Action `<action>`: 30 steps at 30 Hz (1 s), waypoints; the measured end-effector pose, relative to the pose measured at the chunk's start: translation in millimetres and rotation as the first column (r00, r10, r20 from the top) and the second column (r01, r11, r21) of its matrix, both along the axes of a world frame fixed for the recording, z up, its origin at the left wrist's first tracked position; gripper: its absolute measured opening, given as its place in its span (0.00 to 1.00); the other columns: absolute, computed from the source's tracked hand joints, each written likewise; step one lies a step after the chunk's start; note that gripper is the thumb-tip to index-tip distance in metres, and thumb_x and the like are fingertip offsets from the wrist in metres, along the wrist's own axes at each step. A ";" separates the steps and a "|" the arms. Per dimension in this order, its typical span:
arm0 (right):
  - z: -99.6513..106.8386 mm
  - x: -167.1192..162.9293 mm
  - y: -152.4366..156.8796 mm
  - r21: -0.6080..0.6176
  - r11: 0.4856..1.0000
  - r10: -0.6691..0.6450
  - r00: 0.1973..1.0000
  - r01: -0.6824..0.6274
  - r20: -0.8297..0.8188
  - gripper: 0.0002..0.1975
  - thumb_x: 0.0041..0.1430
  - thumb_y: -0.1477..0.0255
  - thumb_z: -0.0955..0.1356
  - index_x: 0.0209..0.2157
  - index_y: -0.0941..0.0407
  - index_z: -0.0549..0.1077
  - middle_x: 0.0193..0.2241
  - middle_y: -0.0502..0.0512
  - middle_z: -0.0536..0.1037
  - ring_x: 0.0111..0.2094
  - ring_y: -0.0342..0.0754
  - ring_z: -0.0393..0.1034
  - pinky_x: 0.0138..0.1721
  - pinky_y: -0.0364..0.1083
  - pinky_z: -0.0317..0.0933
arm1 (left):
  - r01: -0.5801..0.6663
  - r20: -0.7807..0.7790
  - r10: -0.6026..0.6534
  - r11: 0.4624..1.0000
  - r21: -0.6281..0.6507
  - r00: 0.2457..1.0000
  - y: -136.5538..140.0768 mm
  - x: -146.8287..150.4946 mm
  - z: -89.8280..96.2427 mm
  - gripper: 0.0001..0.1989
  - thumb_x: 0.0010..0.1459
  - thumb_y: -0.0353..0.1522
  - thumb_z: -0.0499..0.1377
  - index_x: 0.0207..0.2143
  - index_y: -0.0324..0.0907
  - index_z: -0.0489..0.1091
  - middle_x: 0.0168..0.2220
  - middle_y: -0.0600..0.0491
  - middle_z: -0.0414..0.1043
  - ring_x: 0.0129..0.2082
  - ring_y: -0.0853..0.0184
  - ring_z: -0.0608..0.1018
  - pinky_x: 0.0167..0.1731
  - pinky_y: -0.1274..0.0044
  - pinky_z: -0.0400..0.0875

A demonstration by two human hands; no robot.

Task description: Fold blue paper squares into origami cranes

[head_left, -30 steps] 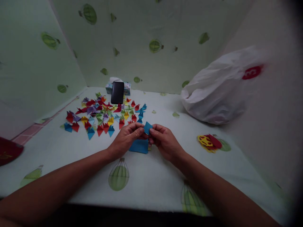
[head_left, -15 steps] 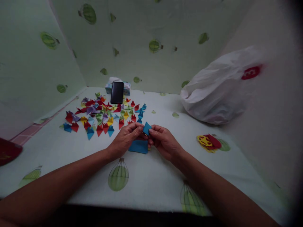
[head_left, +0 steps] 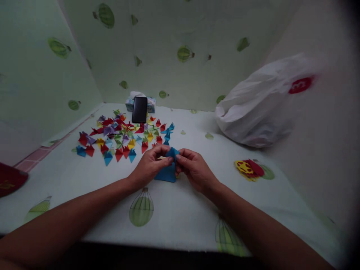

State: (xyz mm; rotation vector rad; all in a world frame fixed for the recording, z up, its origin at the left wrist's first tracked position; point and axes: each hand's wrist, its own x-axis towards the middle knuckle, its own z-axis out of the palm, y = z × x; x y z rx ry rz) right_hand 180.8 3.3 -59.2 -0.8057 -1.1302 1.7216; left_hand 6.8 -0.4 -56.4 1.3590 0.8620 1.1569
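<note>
A small folded piece of blue paper [head_left: 173, 152] is pinched between both hands above the middle of the table. My left hand [head_left: 153, 161] grips its left side with thumb and fingers. On its right side, the thumb and fingers of my right hand [head_left: 194, 167] close on it. Directly below lies a flat blue paper stack [head_left: 165, 175], partly hidden by the hands, with a bit of yellow at its right edge. Many folded paper cranes [head_left: 125, 139] in red, blue, yellow, green and purple spread over the table to the left and beyond.
A black phone [head_left: 140, 110] leans against a tissue box [head_left: 151, 105] at the back. To the right stand a white plastic bag [head_left: 253, 108] and red and yellow cut-outs [head_left: 247, 170]. A dark red object [head_left: 11, 180] sits at the left edge.
The blue paper has turned in my fingers and now shows a pointed, creased shape. My left thumb has shifted slightly right across it. The rest stays in place.
</note>
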 end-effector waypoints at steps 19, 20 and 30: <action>6.8 -0.7 -5.4 0.339 0.941 -0.080 0.967 -0.007 0.240 0.15 0.57 0.59 0.72 0.34 0.56 0.71 0.25 0.47 0.70 0.25 0.42 0.64 0.28 0.44 0.59 | -0.056 -0.082 0.058 0.998 0.030 0.995 1.3 1.6 0.2 0.11 0.54 0.36 0.65 0.37 0.42 0.70 0.32 0.56 0.71 0.32 0.69 0.73 0.35 0.76 0.68; 6.5 -0.6 -5.5 0.353 0.936 -0.092 0.964 -0.002 0.251 0.16 0.56 0.58 0.73 0.35 0.56 0.71 0.26 0.47 0.70 0.26 0.42 0.63 0.29 0.44 0.59 | -0.062 -0.091 0.066 0.997 0.041 0.994 1.7 1.6 0.2 0.11 0.54 0.36 0.65 0.37 0.41 0.70 0.32 0.55 0.71 0.32 0.69 0.73 0.35 0.76 0.68; 4.0 1.5 -5.4 0.422 0.904 -0.234 0.899 0.062 0.370 0.10 0.59 0.64 0.69 0.29 0.55 0.71 0.24 0.49 0.70 0.26 0.44 0.64 0.29 0.45 0.58 | -0.029 -0.098 0.033 0.999 0.038 0.995 -0.4 1.3 0.5 0.10 0.56 0.37 0.64 0.37 0.41 0.70 0.32 0.55 0.71 0.33 0.69 0.73 0.35 0.76 0.69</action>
